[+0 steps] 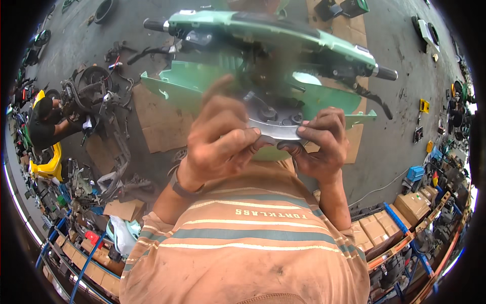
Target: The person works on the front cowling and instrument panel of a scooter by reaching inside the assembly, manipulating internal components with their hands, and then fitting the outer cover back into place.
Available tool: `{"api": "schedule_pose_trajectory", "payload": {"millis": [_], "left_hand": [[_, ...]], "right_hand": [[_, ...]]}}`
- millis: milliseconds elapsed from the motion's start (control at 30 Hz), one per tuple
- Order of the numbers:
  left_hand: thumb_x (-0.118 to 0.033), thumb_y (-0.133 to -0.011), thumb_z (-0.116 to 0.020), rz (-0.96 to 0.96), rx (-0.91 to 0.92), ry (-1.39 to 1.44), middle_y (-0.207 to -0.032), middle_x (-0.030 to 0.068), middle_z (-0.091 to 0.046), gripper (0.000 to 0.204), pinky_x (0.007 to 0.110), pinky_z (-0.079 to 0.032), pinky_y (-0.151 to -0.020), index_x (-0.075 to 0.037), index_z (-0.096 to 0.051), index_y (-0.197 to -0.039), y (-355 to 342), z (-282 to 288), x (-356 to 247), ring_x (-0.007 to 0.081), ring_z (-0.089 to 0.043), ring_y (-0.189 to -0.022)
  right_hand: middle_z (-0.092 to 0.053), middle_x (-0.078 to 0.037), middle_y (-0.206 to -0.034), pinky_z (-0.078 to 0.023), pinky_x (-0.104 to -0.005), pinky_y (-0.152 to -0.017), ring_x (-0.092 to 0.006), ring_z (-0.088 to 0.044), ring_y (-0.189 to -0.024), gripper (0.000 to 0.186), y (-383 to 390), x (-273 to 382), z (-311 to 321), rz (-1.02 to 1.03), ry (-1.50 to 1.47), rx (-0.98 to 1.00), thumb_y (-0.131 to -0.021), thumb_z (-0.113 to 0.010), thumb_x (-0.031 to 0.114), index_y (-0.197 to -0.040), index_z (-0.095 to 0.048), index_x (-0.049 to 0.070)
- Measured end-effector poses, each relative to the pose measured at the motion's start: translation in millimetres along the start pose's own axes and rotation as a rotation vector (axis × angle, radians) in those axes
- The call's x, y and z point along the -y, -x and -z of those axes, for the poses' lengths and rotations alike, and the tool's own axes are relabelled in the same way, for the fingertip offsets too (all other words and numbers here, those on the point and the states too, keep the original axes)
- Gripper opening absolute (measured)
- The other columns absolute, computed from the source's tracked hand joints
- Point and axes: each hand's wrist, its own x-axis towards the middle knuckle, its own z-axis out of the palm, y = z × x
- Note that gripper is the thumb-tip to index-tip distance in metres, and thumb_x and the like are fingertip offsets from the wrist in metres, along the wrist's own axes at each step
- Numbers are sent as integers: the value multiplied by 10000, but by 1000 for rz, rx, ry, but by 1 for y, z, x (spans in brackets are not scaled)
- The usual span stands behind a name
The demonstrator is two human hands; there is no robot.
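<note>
Close to my chest, both hands hold a curved part with a pale silver-grey rim [276, 130] and a darker inside bearing round pieces; its exact kind I cannot make out. My left hand [215, 139] pinches the left end between thumb and fingers, and its raised upper fingers are smeared by motion. At the right end, my right hand [324, 142] grips the rim with thumb below and curled fingers above. Just beyond stands a scooter with a light green handlebar cover [324, 38] and black grips. Green body panels [331, 99] spread out on both sides below the handlebar.
To the left, another person [43, 124] works by a stripped motorcycle frame [109, 137]; a yellow body panel [54, 162] lies nearby. Cardboard [162, 119] covers parts of the grey floor. Racks with cardboard boxes [412, 206] stand at the lower right and lower left.
</note>
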Motion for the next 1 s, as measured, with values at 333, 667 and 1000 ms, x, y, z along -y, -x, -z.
{"api": "schedule_pose_trajectory", "payload": {"millis": [333,667,1000], "left_hand": [[-137,-595,-861,95,127,-52,-760,28,-623,279,586,-449,-993,-113,-731,-840,4,24,-12,229,-605,-817],[-35,-662,-821,4,147,-330,-867,59,-663,286,364,-530,-805,-80,-729,-929,-62,35,19,233,-624,-837],[-180,-763,-762,-227,325,-553,-953,39,-680,239,346,-498,-793,-92,-728,-983,-116,2,57,234,-632,-882]], "right_hand": [[-610,-9,-860,-393,-397,-713,-229,-541,-764,438,23,5,-1,80,30,33,-503,-769,58,-919,-655,132],[-629,6,-877,-402,-388,-744,-222,-556,-808,393,17,15,14,24,96,169,-512,-810,148,-875,-658,144],[-645,17,-905,-415,-400,-772,-226,-565,-838,375,12,22,15,-24,103,217,-534,-805,141,-877,-652,157]]}}
